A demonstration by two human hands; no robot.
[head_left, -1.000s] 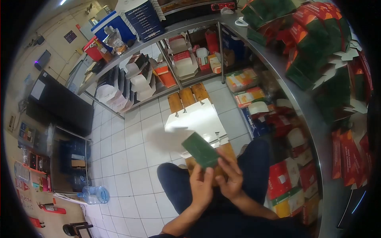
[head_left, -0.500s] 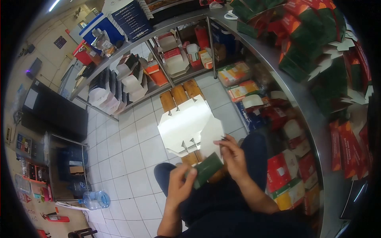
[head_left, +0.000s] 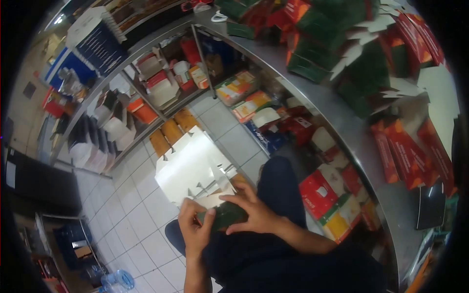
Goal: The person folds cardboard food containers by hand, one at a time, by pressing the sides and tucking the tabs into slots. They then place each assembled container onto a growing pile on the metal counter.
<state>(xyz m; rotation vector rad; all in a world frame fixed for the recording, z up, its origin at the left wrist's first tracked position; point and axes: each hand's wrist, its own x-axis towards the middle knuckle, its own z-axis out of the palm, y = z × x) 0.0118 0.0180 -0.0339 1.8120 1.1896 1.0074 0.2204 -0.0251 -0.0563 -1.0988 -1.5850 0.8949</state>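
Green carton (head_left: 223,216), long axis crosswise

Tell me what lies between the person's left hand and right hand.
A piece of folded green card lies between the left hand and the right hand, gripped by both, as the head view shows.

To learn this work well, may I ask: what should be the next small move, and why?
Perhaps the right hand should press the pale flap towards the green panel: the flap seems raised near its fingertips, and the left hand grips the panel's other end.
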